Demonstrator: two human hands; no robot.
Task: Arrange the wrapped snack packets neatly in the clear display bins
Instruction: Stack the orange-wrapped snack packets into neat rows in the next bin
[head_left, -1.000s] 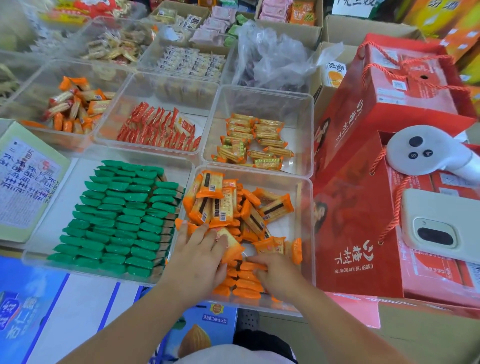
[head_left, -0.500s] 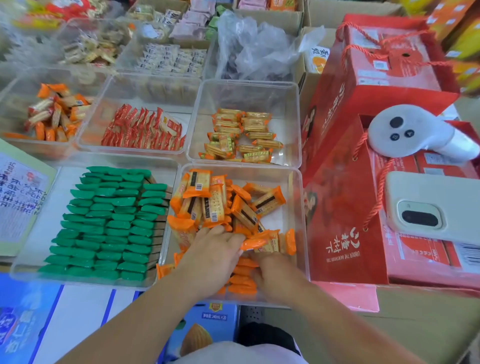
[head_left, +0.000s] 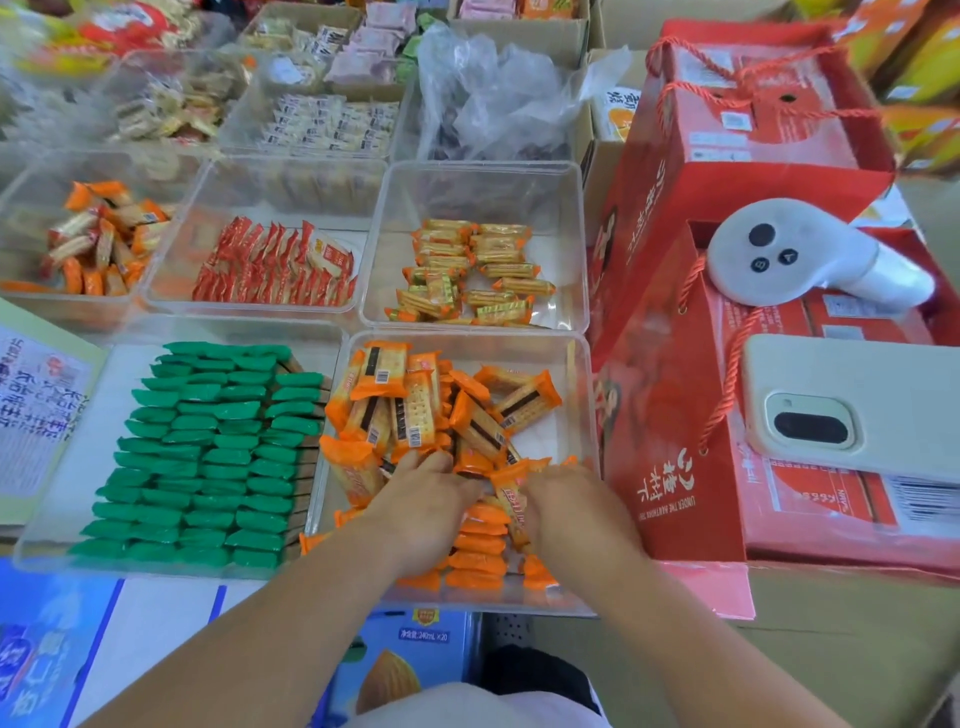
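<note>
**Sorting the orange packets: near bin, step part done**

Head view. L = left hand (head_left: 423, 512), R = right hand (head_left: 574, 514). Both work in the clear bin (head_left: 563, 415) that holds the orange packets (head_left: 410, 405). The hands sit at the bin's 6 o'clock side, backs up, fingers bent down among the packets. L's fingertips reach the loose heap (head_left: 467, 415). R lies just beside an upright packet (head_left: 511, 501) that stands between the two hands. Whether either hand pinches a packet cannot be told, since the fingertips are buried.

Bin contents, approx.:
- A short tidy row (head_left: 480, 545) runs from centre to 6 o'clock, between the wrists.
- The heap, tilted every way, spreads from centre to 12 and 10 o'clock.
- The floor is bare at 3 o'clock.

Ref. standard: the green packets (head_left: 208, 447) in the neighbour bin (head_left: 78, 457) at 9 o'clock lie in even rows.

Judgement: the step in hand is extending the tidy row w/ packets drawn from the heap. This bin looks approx. a third done.

The next move likely calls for lifting one packet off the heap and turning it to match the row. It then needs seating against the last packet w/o toppling its neighbours.
</note>
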